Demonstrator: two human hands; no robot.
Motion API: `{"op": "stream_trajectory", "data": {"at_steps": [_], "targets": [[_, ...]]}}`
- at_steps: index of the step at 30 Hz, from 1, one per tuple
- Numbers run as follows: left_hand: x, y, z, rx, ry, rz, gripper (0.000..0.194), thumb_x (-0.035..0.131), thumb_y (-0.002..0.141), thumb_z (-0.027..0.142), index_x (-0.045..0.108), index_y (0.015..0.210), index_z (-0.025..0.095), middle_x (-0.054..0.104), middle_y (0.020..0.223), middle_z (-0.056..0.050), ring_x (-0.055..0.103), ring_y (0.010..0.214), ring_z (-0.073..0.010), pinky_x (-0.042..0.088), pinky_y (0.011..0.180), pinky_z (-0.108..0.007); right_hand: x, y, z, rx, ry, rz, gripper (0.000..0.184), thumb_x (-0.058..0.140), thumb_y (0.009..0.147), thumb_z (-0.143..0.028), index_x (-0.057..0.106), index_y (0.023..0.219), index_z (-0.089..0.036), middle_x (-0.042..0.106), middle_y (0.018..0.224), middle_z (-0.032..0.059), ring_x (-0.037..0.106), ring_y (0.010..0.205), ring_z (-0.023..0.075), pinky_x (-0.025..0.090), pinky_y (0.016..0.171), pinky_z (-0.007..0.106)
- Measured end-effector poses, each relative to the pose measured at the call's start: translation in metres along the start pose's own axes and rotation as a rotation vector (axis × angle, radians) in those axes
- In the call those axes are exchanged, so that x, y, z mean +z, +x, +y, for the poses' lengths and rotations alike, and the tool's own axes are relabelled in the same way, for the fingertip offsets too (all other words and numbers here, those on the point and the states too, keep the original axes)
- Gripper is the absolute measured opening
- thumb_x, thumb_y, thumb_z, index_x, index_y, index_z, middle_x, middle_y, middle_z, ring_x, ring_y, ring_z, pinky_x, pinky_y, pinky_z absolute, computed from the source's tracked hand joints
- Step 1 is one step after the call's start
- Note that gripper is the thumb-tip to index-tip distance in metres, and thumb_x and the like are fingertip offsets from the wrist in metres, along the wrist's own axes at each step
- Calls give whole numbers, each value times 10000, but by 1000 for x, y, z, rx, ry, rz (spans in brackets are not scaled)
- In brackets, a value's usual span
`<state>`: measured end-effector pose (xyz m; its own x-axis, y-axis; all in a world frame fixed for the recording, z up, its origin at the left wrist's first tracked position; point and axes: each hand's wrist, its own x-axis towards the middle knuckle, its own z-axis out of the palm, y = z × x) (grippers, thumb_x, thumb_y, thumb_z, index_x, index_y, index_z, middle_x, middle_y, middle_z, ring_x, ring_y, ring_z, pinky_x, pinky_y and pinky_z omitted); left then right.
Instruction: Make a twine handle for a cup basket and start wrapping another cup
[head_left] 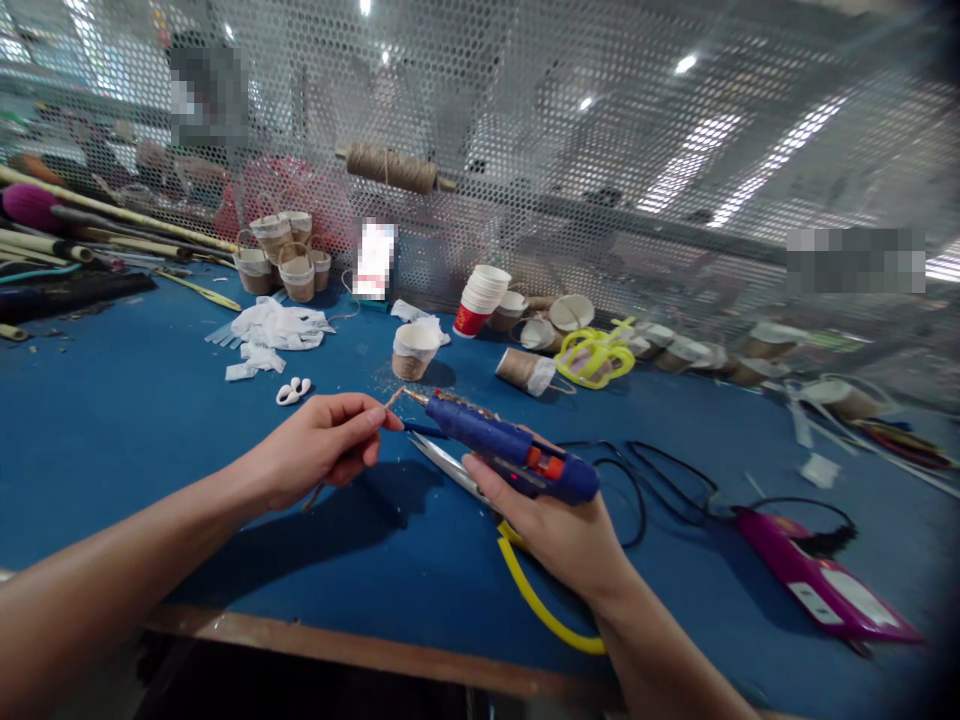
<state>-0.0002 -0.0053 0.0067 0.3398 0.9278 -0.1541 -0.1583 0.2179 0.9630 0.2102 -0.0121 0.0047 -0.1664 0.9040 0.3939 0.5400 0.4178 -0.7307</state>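
Observation:
Between the thumb and fingers of my left hand point(330, 445) is pinched a short piece of twine point(393, 399), its end sticking out to the right. My right hand point(555, 530) grips a blue glue gun point(510, 440), whose metal nozzle meets or nearly meets the twine's end. Scissors point(517, 540) with yellow handles lie on the table under the glue gun and my right hand, partly hidden. Just beyond the nozzle stands a small twine-wrapped cup point(414, 352) with white lace round its rim.
Red-and-white paper cups point(480, 300) stand stacked behind. Wrapped cups with handles point(289, 255) cluster at the back left, near white lace point(277, 325). A yellow woven shape point(596, 357) and a magenta power strip point(825, 580) lie right. A twine spool point(390, 168) hangs on the mesh.

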Motion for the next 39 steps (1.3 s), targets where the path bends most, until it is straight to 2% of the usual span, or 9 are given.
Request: {"op": "stream_trajectory", "data": {"at_steps": [8, 16, 23, 28, 34, 39], "targets": [[1, 0, 0, -3, -5, 0, 175, 488, 835, 284, 569, 797, 134, 488, 513, 51, 308, 313, -6, 155, 330, -157, -2, 0, 0, -18, -39, -53, 128, 589, 749, -326, 570, 690, -214, 600, 673, 3, 554, 597, 153, 464, 542, 267], [0, -1, 0, -10, 5, -2, 174, 487, 837, 283, 567, 802, 133, 485, 517, 50, 304, 316, -7, 158, 328, -153, -1, 0, 3, -16, -44, 21, 123, 610, 717, -319, 566, 658, -221, 557, 573, -16, 530, 523, 143, 474, 501, 256], [1, -1, 1, -4, 6, 1, 172, 456, 852, 255, 565, 811, 128, 485, 517, 49, 302, 313, -6, 161, 327, -148, -1, 0, 2, -47, -24, -8, 115, 604, 726, -295, 567, 669, -203, 573, 589, -25, 542, 514, 128, 468, 484, 240], [0, -1, 0, -7, -4, -2, 174, 470, 846, 263, 570, 800, 128, 485, 515, 48, 297, 313, -6, 162, 328, -150, 0, 0, 3, -58, -13, 48, 115, 609, 718, -296, 567, 664, -204, 575, 577, -26, 540, 502, 130, 464, 471, 243], [1, -1, 1, -1, -9, 1, 174, 465, 846, 259, 568, 807, 124, 487, 507, 47, 307, 310, -9, 162, 326, -151, -2, 2, 1, -92, -94, -10, 114, 600, 741, -260, 555, 655, -199, 607, 653, -11, 575, 587, 138, 459, 518, 234], [1, -1, 0, 2, -14, -18, 181, 464, 846, 272, 564, 812, 126, 490, 507, 48, 312, 309, -10, 163, 325, -151, -3, 2, -1, -88, -79, -14, 131, 599, 738, -264, 537, 643, -197, 588, 619, -17, 562, 559, 132, 453, 499, 229]]}}
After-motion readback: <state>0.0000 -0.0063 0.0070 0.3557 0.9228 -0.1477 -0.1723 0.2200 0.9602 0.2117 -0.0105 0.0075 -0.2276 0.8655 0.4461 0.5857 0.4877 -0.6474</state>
